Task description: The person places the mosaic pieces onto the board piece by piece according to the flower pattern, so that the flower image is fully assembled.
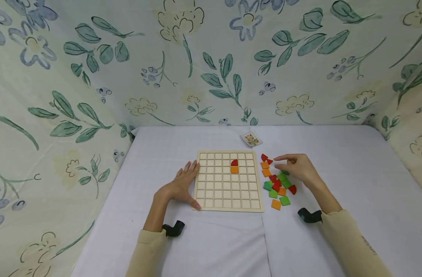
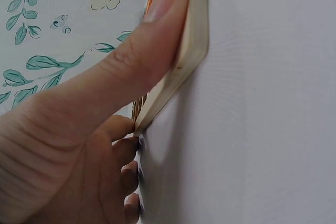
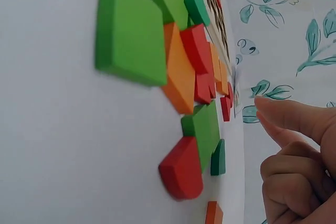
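A pale wooden grid board [image 1: 218, 185] lies flat, with a red quarter-round piece [image 1: 234, 162] directly above an orange square piece [image 1: 234, 169] in its upper cells. My left hand [image 1: 183, 184] rests at the board's left side, fingers spread along the edge. Its thumb [image 2: 149, 40] lies over the near corner in the left wrist view. To the board's right, my right hand [image 1: 297, 166] hovers beside loose pieces, thumb and index finger extended with a gap between them and nothing visibly held. Two small red pieces [image 1: 264, 157] lie just left of those fingertips.
Loose green [image 1: 285, 201], orange [image 1: 276, 204] and red [image 1: 292, 189] pieces lie scattered and partly overlapping right of the board. Behind the board is a small patterned card [image 1: 251, 139]. A white cloth [image 1: 218, 246] covers the table; floral fabric [image 1: 218, 104] hangs behind.
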{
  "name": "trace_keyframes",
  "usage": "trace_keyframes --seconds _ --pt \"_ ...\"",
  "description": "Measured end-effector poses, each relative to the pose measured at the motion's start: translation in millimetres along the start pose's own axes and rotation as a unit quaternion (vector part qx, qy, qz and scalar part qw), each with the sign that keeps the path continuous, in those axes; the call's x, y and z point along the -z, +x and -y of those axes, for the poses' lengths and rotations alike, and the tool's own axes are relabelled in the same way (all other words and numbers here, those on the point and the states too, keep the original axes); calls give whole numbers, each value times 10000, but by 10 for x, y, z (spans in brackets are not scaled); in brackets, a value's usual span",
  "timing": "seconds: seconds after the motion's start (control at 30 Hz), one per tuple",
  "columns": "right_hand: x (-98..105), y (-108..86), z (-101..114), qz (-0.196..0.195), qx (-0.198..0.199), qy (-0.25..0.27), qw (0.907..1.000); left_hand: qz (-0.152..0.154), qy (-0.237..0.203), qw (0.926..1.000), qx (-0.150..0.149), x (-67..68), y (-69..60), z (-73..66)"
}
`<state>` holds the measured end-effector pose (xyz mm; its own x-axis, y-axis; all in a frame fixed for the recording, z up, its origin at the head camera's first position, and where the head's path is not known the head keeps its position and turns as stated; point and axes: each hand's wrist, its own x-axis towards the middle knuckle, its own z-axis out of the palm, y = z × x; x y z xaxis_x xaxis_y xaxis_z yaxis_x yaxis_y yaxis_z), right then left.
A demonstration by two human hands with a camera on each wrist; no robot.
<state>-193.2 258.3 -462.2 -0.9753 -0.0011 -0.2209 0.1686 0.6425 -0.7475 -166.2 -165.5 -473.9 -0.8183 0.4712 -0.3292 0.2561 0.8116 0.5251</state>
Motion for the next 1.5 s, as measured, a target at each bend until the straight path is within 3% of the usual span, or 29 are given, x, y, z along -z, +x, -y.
trace_keyframes --seconds 0.43,1.07,1.5 --pt "-42 158 -57 99 -416 44 9991 -5 -36 10000 -65 0 -14 8" --pt "-177 314 -110 17 -461 158 9988 -24 41 10000 -18 -3 4 4" --pt "-164 281 -87 -16 -549 245 9982 -3 90 10000 -36 -22 23 35"
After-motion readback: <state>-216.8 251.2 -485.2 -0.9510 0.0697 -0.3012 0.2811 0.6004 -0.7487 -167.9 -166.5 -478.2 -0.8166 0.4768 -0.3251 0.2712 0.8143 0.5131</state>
